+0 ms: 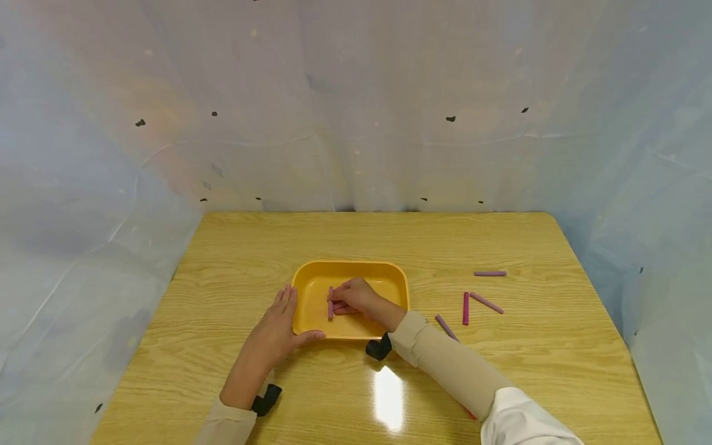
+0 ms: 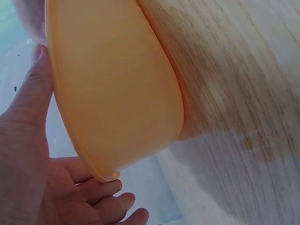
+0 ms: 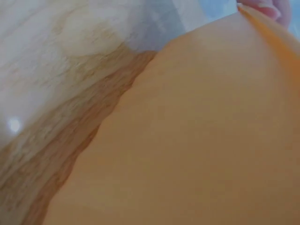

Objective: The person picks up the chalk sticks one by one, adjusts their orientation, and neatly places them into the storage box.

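Observation:
A shallow yellow-orange tray (image 1: 311, 267) stands on the wooden table. Against its near left corner rests my left hand (image 1: 274, 330), its fingers lying along the left rim and the thumb along the front rim. The left wrist view shows that thumb and those fingertips touching the tray's rim (image 2: 70, 136). Inside the tray, my right hand (image 1: 358, 298) pinches a thin pinkish-purple stick (image 1: 330, 311) near the floor; the fingers partly cover it. The tray's outer wall (image 3: 197, 126) fills most of the right wrist view, hiding the stick there.
Right of the tray lie a purple stick (image 1: 490, 273), a magenta stick (image 1: 466, 308) and a pink stick (image 1: 486, 303). Another purple stick (image 1: 447, 327) lies beside the right sleeve, and a red one (image 1: 470, 415) is mostly hidden under it. Pale sheeting (image 1: 356, 123) surrounds the table.

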The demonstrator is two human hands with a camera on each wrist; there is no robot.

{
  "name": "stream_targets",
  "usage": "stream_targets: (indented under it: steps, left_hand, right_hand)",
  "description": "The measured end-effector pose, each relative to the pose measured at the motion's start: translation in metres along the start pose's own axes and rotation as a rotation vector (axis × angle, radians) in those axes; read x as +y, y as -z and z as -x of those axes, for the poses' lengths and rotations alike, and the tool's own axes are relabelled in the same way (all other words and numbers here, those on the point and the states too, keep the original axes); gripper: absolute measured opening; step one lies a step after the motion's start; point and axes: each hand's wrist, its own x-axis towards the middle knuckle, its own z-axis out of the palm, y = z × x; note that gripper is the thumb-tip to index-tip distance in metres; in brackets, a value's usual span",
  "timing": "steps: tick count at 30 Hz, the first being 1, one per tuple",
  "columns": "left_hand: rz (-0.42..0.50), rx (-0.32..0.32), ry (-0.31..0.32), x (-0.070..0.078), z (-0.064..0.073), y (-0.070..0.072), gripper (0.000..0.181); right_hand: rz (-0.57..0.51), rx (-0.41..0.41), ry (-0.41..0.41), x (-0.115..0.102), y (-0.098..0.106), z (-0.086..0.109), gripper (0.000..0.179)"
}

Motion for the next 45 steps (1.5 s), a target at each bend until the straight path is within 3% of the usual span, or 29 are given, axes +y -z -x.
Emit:
stream_targets:
  steps: [45]
  left_hand:
    - [-0.010, -0.004, -0.010, 0.000, -0.002, 0.001, 0.115]
  right_hand:
    - [0.148, 0.127, 0.099, -0.001, -0.012, 0.005, 0.015]
